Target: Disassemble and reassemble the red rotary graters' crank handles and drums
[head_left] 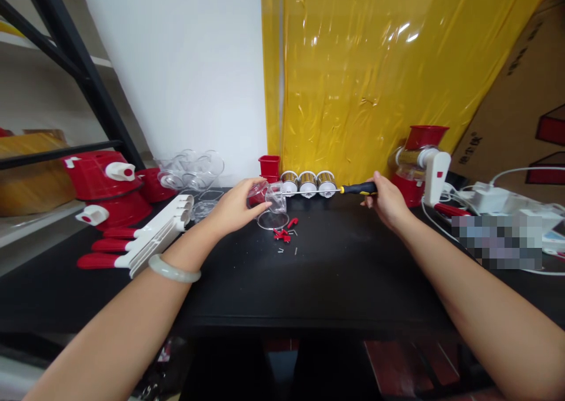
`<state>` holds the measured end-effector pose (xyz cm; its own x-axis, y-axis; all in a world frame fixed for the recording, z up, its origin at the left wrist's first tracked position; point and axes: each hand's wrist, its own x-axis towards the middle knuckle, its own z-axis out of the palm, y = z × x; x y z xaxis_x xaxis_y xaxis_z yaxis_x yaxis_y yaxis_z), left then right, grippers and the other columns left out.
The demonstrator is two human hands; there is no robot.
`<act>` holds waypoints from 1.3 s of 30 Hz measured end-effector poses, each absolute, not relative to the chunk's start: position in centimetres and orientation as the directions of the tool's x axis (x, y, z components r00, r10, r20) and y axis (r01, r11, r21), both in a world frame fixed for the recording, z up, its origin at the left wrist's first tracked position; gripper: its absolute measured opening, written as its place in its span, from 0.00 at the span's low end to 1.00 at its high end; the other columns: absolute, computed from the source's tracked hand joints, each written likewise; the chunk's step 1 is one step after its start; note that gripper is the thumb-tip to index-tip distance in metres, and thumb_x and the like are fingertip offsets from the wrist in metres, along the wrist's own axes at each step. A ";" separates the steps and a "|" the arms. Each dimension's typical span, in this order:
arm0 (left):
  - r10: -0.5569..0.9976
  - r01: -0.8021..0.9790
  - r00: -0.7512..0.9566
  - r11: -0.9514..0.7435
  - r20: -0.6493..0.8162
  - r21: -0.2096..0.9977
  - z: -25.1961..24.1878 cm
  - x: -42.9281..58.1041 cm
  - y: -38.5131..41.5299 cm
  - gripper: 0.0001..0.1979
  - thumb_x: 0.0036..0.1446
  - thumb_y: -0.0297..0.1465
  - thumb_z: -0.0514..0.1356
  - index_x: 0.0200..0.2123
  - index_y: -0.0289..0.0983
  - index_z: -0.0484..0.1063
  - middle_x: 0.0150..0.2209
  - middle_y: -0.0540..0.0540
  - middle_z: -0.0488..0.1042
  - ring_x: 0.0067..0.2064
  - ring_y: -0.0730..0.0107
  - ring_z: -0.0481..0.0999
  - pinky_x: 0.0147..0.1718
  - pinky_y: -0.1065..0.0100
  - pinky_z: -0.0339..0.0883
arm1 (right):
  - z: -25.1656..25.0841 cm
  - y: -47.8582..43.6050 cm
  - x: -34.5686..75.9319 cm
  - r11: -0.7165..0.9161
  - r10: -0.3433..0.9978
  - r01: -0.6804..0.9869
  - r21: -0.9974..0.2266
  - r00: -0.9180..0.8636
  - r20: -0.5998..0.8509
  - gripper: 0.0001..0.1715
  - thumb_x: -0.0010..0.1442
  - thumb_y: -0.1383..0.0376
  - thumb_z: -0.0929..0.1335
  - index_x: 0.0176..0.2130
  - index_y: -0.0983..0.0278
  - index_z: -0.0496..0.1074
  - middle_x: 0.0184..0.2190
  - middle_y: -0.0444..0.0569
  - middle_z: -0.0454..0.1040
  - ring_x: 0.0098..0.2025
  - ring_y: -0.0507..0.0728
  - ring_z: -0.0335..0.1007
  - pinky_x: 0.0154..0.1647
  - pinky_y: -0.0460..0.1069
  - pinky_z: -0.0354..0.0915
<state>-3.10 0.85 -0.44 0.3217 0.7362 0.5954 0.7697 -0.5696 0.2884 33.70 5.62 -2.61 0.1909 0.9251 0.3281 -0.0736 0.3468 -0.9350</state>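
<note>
My left hand [244,205] is closed round a clear plastic housing [277,198] with a round opening, held just above the black table. A screwdriver [359,188] with a black and yellow handle lies level in my right hand [387,199], fingers wrapped round the handle's end. Its long shaft points left, and the tip meets the housing's side; whether a screw sits there is too small to tell. Small red plastic parts [282,234] and a few tiny metal pins or screws [295,251] lie on the table below the housing.
Three grater drums [308,183] stand at the back beside a red hopper [269,167]. An assembled rotary grater [417,165] stands right, near white chargers and cables [489,196]. Left are red bases [106,189], white crank handles [152,236] and stacked clear housings [189,168].
</note>
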 end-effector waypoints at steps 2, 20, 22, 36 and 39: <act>0.736 0.771 0.323 -0.569 0.594 0.286 -0.4 -3.1 0.8 0.28 0.60 0.44 0.62 0.60 0.39 0.65 0.61 0.40 0.71 0.62 0.54 0.71 0.61 0.53 0.64 | -2.6 5.6 33.7 0.378 0.913 -0.049 -0.925 0.187 0.363 0.23 0.55 0.46 0.71 0.29 0.60 0.64 0.13 0.35 0.57 0.14 0.47 0.54 0.21 0.46 0.67; 0.733 0.770 0.320 -0.570 0.601 0.285 -0.4 -3.1 0.8 0.28 0.60 0.44 0.62 0.60 0.38 0.66 0.61 0.39 0.71 0.62 0.54 0.71 0.62 0.53 0.63 | -2.6 5.5 33.6 0.374 0.916 -0.086 -0.923 0.188 0.354 0.17 0.55 0.53 0.72 0.30 0.60 0.65 0.13 0.35 0.59 0.14 0.47 0.55 0.21 0.46 0.67; 0.733 0.774 0.320 -0.568 0.600 0.281 -0.4 -3.1 0.8 0.28 0.60 0.44 0.62 0.60 0.38 0.66 0.61 0.39 0.71 0.62 0.54 0.71 0.62 0.53 0.63 | -2.4 5.4 33.5 0.364 0.922 -0.144 -0.920 0.200 0.333 0.13 0.53 0.57 0.72 0.31 0.60 0.66 0.18 0.36 0.65 0.16 0.47 0.58 0.21 0.45 0.67; 0.735 0.772 0.321 -0.569 0.597 0.285 -0.4 -3.1 0.8 0.28 0.60 0.44 0.62 0.60 0.38 0.66 0.61 0.39 0.71 0.62 0.53 0.71 0.61 0.53 0.64 | -2.8 5.7 33.6 0.377 0.915 -0.066 -0.924 0.180 0.361 0.17 0.56 0.52 0.70 0.32 0.60 0.64 0.13 0.34 0.58 0.14 0.47 0.54 0.21 0.46 0.67; 0.736 0.774 0.317 -0.565 0.598 0.286 -0.4 -3.1 0.9 0.29 0.60 0.45 0.62 0.60 0.38 0.66 0.61 0.39 0.71 0.62 0.53 0.71 0.61 0.52 0.64 | -2.5 5.5 33.5 0.361 0.922 -0.144 -0.921 0.202 0.330 0.15 0.52 0.57 0.71 0.35 0.59 0.64 0.19 0.35 0.65 0.15 0.47 0.58 0.21 0.46 0.68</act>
<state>-3.12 0.89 -0.44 0.3171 0.7362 0.5979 0.7736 -0.5655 0.2861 33.54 5.54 -2.52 0.2019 0.9222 0.3299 -0.1438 0.3611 -0.9214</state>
